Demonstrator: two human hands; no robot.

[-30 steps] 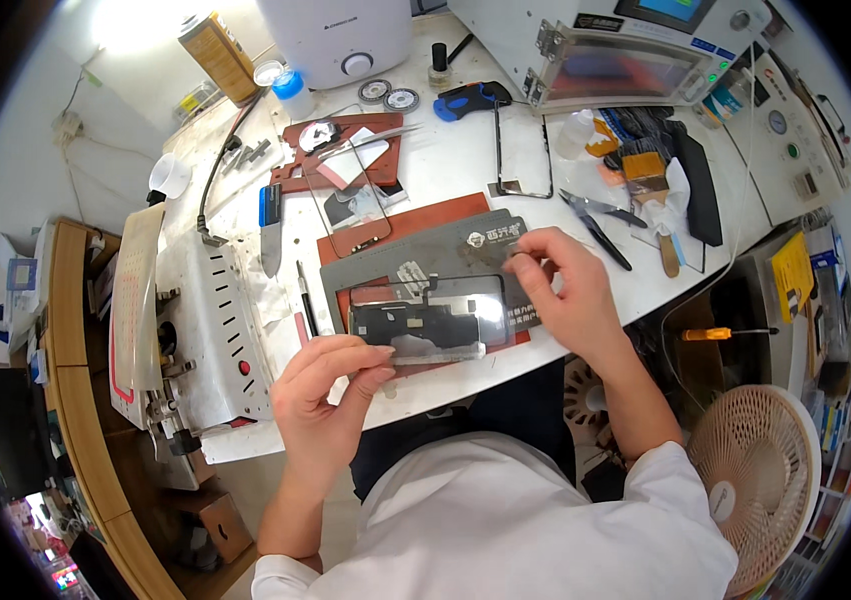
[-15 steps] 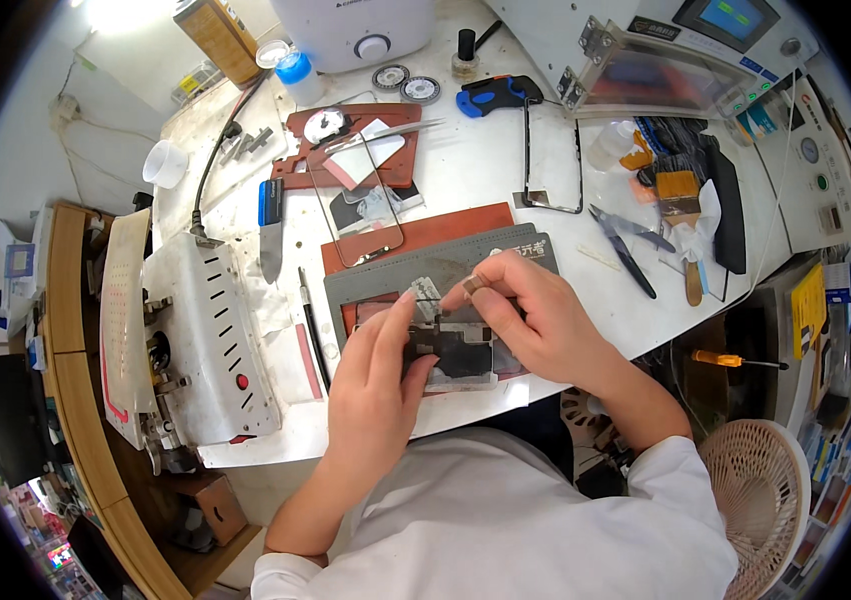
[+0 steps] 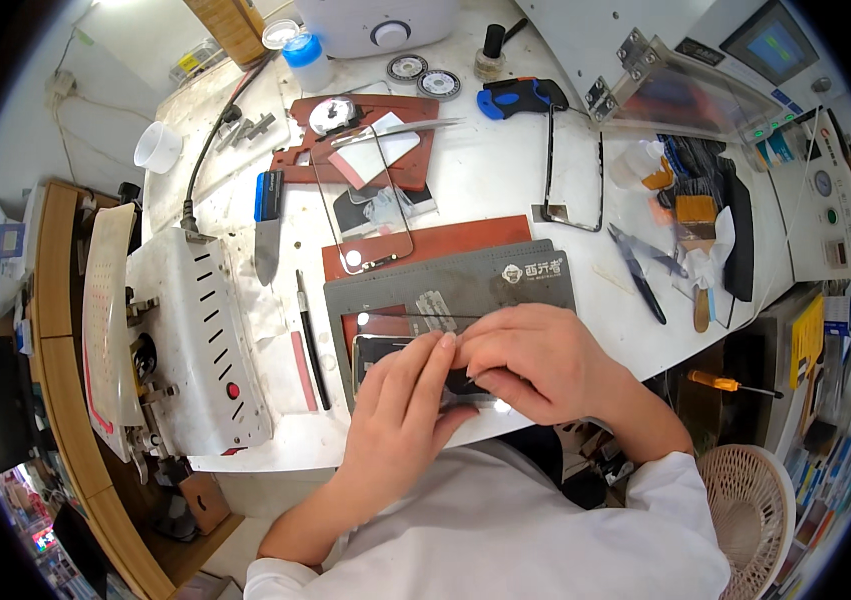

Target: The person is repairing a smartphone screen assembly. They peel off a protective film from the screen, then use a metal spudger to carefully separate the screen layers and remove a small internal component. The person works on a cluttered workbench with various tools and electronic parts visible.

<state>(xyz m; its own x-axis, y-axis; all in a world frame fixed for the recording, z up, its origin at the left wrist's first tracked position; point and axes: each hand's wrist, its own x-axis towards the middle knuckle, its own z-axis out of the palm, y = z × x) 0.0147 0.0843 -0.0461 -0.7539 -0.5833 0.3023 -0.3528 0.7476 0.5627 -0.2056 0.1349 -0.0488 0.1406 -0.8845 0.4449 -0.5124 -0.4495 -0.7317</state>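
Note:
A dark phone screen assembly (image 3: 375, 349), with a clear glass-like sheet along it, lies on a grey mat (image 3: 365, 293) with a red mat (image 3: 475, 233) beneath. My left hand (image 3: 395, 415) grips the assembly, its fingers together over the top and thumb low. My right hand (image 3: 535, 360) is curled just right of it, thumb and index pinched at the assembly; what they hold is hidden. Just left lie a slim black tool (image 3: 310, 345) and a pink strip (image 3: 302, 370).
A perforated metal machine (image 3: 205, 350) stands at left, a chamber machine (image 3: 705, 80) back right. Behind the mats lie a glass frame (image 3: 400, 215), a knife (image 3: 267, 245), a black frame (image 3: 600, 190) and pliers (image 3: 645, 290). A fan (image 3: 745, 510) is below the bench's right edge.
My hands have come together over the phone screen, now largely covering it. The right hand moved left and down and curled inward; the view has shifted slightly.

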